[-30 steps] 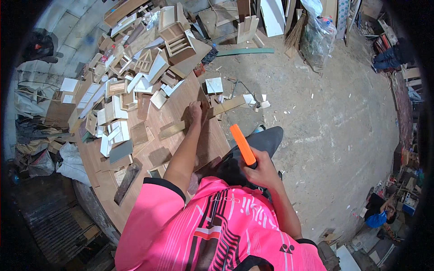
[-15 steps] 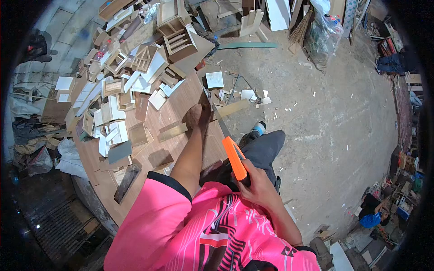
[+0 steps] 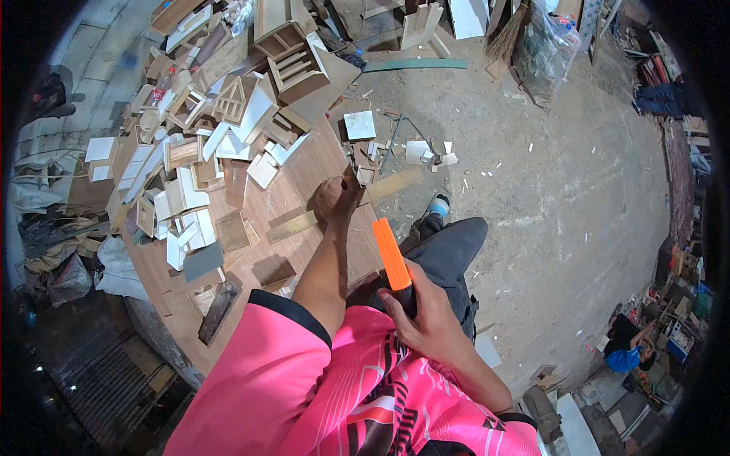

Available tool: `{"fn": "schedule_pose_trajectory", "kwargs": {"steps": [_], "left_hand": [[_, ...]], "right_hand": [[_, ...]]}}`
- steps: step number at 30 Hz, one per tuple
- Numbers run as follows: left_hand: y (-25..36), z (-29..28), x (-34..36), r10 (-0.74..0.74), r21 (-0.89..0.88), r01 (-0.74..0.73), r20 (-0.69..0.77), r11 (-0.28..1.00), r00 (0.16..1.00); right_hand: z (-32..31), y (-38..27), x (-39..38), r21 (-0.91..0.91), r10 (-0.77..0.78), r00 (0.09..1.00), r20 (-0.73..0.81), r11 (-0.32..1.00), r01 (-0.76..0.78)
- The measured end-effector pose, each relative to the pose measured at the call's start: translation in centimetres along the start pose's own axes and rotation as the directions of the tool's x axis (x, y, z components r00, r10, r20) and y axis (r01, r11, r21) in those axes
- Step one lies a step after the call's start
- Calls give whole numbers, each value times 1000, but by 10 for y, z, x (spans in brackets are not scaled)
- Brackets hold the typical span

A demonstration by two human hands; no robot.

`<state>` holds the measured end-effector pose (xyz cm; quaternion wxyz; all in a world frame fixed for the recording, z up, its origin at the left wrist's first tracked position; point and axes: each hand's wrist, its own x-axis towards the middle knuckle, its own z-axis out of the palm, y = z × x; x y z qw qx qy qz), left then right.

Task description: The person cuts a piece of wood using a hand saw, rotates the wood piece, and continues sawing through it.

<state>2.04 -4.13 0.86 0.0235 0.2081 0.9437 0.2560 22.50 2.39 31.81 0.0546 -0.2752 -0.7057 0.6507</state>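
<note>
A pale wooden strip (image 3: 295,226) lies across the edge of the brown wooden tabletop (image 3: 304,181), its far end sticking out over the floor. My left hand (image 3: 335,201) presses down on it near that edge, fingers curled and partly hidden. In my right hand (image 3: 430,313), closed around the black grip, is what looks like a handsaw (image 3: 391,254) with an orange handle. Its blade is seen nearly edge-on, as a thin line towards the strip, so I cannot tell whether it touches the wood.
Small wooden boxes and frames (image 3: 239,99) are heaped over the tabletop's left and far side. Beside the table, offcuts (image 3: 417,152) and a white square board (image 3: 360,125) lie on the concrete floor. My bent leg (image 3: 452,247) is close by. Another person (image 3: 627,351) is at the far right.
My right hand has pushed the saw slightly forward, and its orange handle has turned a little. The left hand stays on the strip.
</note>
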Motion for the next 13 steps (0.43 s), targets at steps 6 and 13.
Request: {"fn": "schedule_pose_trajectory", "kwargs": {"steps": [6,13], "left_hand": [[5,2,5,1,25,-2,49,1000,999],[8,-7,5,-46,8,45,128,999,991]], "right_hand": [[-3,-6,10,-71,-17,997,78,997,23],[-8,-3,10,-38,19,997,69,999,-17]]}}
